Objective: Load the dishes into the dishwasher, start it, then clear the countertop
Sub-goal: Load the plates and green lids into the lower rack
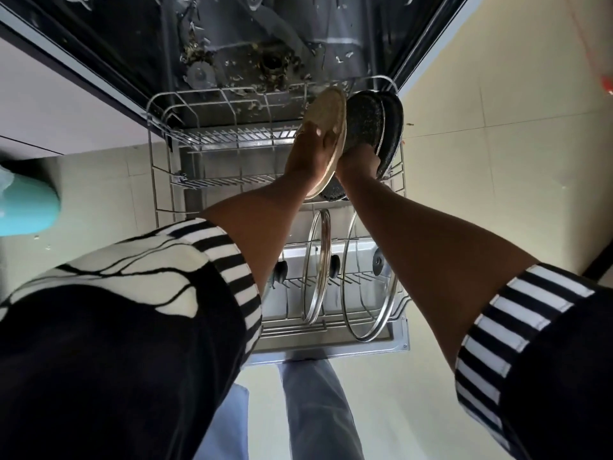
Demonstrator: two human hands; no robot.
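Observation:
The dishwasher's lower wire rack is pulled out over the open door. My left hand holds a beige plate on edge at the rack's far right. My right hand grips a dark speckled plate just right of it. Another dark plate stands on edge behind that one. Two glass pot lids with black knobs stand upright in the rack's near part.
The dishwasher tub is open beyond the rack, its floor littered with food bits around the drain. A teal object stands on the floor at left. Pale floor tiles lie to the right.

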